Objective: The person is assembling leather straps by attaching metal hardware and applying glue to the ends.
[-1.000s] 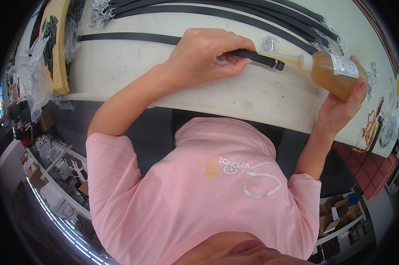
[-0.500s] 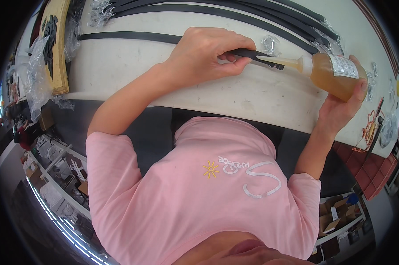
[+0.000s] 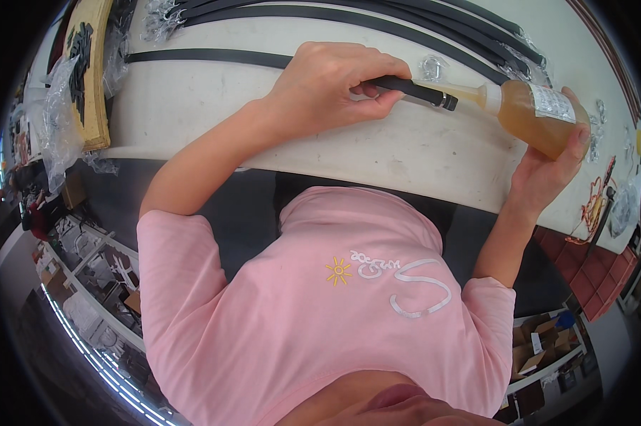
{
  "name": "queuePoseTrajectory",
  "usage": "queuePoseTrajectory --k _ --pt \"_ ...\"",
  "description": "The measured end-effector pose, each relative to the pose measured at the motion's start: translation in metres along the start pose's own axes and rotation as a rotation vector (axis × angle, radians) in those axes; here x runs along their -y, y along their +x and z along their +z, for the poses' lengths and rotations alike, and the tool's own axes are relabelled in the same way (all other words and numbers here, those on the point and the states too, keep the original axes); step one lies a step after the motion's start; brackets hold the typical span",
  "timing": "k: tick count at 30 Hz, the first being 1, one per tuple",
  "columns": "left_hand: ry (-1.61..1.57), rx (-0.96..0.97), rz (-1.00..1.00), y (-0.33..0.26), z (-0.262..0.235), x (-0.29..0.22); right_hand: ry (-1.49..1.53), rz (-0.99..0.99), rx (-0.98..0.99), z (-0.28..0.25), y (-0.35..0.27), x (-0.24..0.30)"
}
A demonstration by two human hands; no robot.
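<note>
My left hand (image 3: 334, 85) grips a thin black strip (image 3: 416, 91) near its end, holding it just above the white table (image 3: 405, 153). My right hand (image 3: 547, 174) holds a clear plastic bottle of amber liquid (image 3: 533, 117), tipped on its side. The bottle's pale nozzle points left and touches the strip's metal-tipped end. A long stretch of the same black strip (image 3: 207, 55) runs left across the table behind my left hand.
Several long black strips (image 3: 377, 18) lie along the table's far side. A wooden board with black pieces (image 3: 89, 71) and crumpled plastic bags (image 3: 54, 106) sit at the left end. A small clear packet (image 3: 434, 67) lies beside the strip's end. Cardboard boxes (image 3: 540, 341) stand on the floor at lower right.
</note>
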State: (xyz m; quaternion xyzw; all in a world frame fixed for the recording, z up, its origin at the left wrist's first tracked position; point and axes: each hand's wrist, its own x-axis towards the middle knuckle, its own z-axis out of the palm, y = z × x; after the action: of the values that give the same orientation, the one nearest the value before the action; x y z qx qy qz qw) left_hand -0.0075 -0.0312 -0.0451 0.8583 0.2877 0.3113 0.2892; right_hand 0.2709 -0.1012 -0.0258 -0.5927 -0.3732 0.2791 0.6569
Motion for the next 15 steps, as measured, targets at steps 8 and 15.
queuePoseTrajectory --k 8,15 --pt "0.007 0.001 -0.011 -0.0026 -0.0009 -0.0003 0.006 -0.01 0.027 -0.0005 0.0012 -0.0049" --pt "-0.029 0.005 -0.024 0.0011 0.0003 -0.0011 0.01 0.005 0.007 -0.0033 0.0026 0.0004"
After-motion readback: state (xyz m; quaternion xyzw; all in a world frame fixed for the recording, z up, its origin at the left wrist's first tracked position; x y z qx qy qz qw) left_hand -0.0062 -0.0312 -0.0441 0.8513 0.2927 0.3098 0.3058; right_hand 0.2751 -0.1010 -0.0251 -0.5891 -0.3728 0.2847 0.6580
